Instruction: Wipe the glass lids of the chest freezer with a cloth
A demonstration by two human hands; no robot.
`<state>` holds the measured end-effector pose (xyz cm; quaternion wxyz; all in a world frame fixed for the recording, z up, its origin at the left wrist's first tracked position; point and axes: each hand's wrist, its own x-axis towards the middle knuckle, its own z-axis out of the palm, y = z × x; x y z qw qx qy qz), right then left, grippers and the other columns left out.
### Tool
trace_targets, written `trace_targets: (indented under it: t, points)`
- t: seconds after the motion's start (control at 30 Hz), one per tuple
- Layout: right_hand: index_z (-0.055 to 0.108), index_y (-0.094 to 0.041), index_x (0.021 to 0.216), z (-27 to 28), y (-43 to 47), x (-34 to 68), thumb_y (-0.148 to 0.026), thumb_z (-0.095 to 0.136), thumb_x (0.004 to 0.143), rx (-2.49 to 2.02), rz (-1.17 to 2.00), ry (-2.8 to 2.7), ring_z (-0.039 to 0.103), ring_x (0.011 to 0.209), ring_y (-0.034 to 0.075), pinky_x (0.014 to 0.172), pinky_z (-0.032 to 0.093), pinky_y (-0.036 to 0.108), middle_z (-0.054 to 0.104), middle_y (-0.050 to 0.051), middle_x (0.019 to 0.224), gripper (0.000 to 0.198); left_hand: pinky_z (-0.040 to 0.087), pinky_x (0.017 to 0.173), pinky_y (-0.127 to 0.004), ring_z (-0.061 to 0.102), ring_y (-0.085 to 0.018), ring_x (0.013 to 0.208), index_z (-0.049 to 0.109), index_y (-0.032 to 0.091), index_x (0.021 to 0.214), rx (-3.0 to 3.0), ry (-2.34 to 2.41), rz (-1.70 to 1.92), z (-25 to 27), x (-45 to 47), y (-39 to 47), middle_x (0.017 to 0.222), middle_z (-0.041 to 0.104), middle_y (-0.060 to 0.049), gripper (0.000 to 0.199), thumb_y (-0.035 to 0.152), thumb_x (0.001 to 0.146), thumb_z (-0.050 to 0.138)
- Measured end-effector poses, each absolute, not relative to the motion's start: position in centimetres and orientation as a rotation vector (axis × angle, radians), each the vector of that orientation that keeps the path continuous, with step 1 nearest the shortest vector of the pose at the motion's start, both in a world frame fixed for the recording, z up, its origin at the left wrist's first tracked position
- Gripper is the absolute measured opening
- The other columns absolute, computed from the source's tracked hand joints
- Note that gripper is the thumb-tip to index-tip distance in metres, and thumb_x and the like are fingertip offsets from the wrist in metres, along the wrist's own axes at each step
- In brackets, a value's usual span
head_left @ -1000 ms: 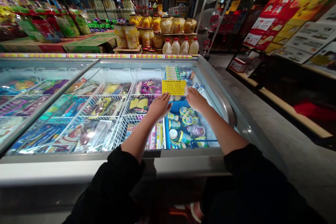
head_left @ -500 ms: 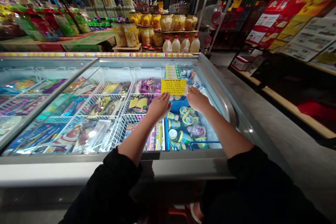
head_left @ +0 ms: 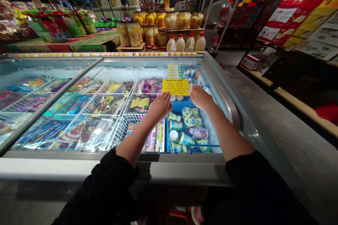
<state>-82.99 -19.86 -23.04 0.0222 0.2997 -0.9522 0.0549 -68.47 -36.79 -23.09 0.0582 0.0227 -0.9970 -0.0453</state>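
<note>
A yellow sign with dark handwritten-looking characters lies on the freezer's glass lid. My left hand rests at its lower left corner, fingers stretched out flat and the tips at the sign's edge. At the right edge is my right hand, fingers bent and drawn together. A small whitish, see-through bit shows by its fingertips; I cannot tell what it is. Below the glass, a blue basket holds several ice cream cups, partly behind my forearms.
The chest freezer's grey front rim runs in front of me. White wire baskets hold wrapped ice creams. Behind stand jars of fruit and red-capped bottles. A shelf of boxes is on the right, beside the floor aisle.
The view has shifted slightly, so the scene sits a little farther right. Both hands stay at the sign; the right hand is slightly farther from its edge.
</note>
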Motion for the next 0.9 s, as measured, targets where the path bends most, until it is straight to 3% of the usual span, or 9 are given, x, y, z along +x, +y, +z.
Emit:
trace_targets:
  t: [0.13,0.27,0.37,0.57,0.7,0.77,0.9]
  points:
    - [0.043,0.013,0.153,-23.3,-19.9,-81.2,-0.013,0.029,0.101,0.864,0.125,-2.935,0.043,0.153,0.038,0.125,0.038,0.048,0.048,0.036,0.159,0.060,0.025,0.134,-0.037,0.033,-0.024,0.162,0.041,0.005,0.163,0.106,-2.992,-0.190,-23.0,-68.9,-36.3,0.171,0.037,-0.015,0.057,0.026,0.110,0.042]
    - [0.039,0.006,0.160,-23.4,-20.7,-81.7,-0.019,0.031,0.104,1.085,0.170,-2.914,0.029,0.162,0.030,0.133,0.025,0.041,0.038,0.025,0.171,0.062,0.028,0.133,-0.039,0.035,-0.024,0.161,0.042,0.008,0.162,0.165,-2.978,-0.233,-22.6,-70.3,-35.0,0.171,0.038,-0.015,0.056,0.024,0.109,0.043]
    - [0.037,0.001,0.163,-23.2,-20.4,-82.8,-0.024,0.029,0.107,1.048,0.239,-2.938,0.029,0.163,0.029,0.133,0.026,0.042,0.035,0.021,0.173,0.062,0.028,0.133,-0.040,0.034,-0.024,0.161,0.042,0.007,0.162,0.200,-2.972,-0.268,-22.2,-71.6,-34.2,0.171,0.038,-0.016,0.056,0.024,0.109,0.042]
    - [0.044,0.014,0.153,-24.1,-19.2,-81.5,-0.014,0.029,0.102,0.927,0.154,-2.901,0.042,0.154,0.038,0.126,0.037,0.048,0.049,0.036,0.158,0.060,0.030,0.133,-0.040,0.035,-0.026,0.161,0.042,0.004,0.161,0.229,-2.963,-0.308,-22.6,-73.2,-34.2,0.171,0.038,-0.016,0.055,0.021,0.109,0.039]
    - [0.041,0.002,0.161,-24.4,-19.9,-82.1,-0.013,0.032,0.101,1.128,0.269,-2.856,0.032,0.161,0.030,0.132,0.028,0.043,0.038,0.024,0.171,0.063,0.030,0.133,-0.038,0.033,-0.025,0.161,0.044,0.004,0.161,0.216,-2.951,-0.303,-23.1,-73.3,-34.8,0.171,0.038,-0.015,0.054,0.019,0.108,0.040]
    - [0.044,-0.005,0.161,-24.0,-20.3,-83.0,-0.013,0.035,0.100,1.054,0.364,-2.857,0.030,0.162,0.029,0.132,0.030,0.042,0.033,0.018,0.174,0.063,0.030,0.133,-0.039,0.032,-0.026,0.162,0.043,0.005,0.161,0.194,-2.948,-0.298,-23.1,-73.2,-35.0,0.172,0.036,-0.015,0.055,0.019,0.108,0.040]
    - [0.054,-0.003,0.152,-23.1,-20.0,-82.9,-0.009,0.037,0.098,0.868,0.341,-2.853,0.042,0.153,0.035,0.125,0.040,0.045,0.045,0.024,0.164,0.057,0.028,0.134,-0.041,0.030,-0.026,0.162,0.043,0.007,0.162,0.165,-2.952,-0.294,-23.1,-73.3,-35.1,0.172,0.037,-0.013,0.055,0.021,0.109,0.039]
